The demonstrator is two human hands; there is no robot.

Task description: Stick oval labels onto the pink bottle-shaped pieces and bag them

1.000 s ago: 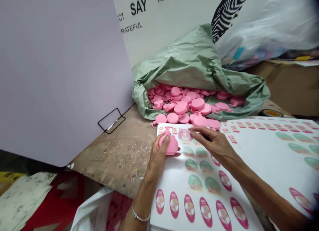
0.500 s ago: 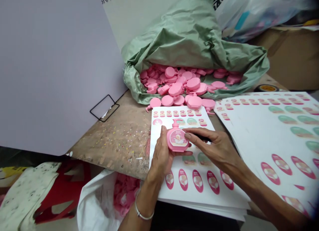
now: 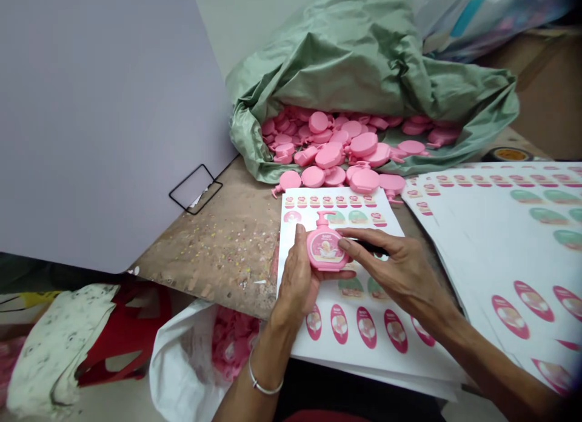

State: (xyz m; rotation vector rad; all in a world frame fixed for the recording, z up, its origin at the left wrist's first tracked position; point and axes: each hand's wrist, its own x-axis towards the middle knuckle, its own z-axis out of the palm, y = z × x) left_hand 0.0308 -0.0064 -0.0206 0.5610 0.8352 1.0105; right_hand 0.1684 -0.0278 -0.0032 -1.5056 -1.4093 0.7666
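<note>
My left hand (image 3: 295,282) grips a flat pink plastic soap bottle (image 3: 324,249) with a pump top, its baby label facing up. My right hand (image 3: 395,270) holds a thin black tool (image 3: 370,248) between its fingers, with the fingertips at the bottle's right side. Under both hands lies a stack of printed label sheets (image 3: 309,349) with pink ovals and green shapes. Just beyond it, several loose pink bottles (image 3: 327,158) spill from a green plastic bag (image 3: 354,58).
A second stack of label sheets (image 3: 482,258) lies to the right. A large lilac board (image 3: 104,119) with a black wire frame (image 3: 195,188) stands at the left of the paint-flecked wooden table (image 3: 209,270). Below the table edge, a white bag (image 3: 182,361) holds pink items.
The bottle's plain pink side has given way to its labelled face. The bottle now lies nearer the sheet's middle, and the view has tilted down, showing the whole sheet.
</note>
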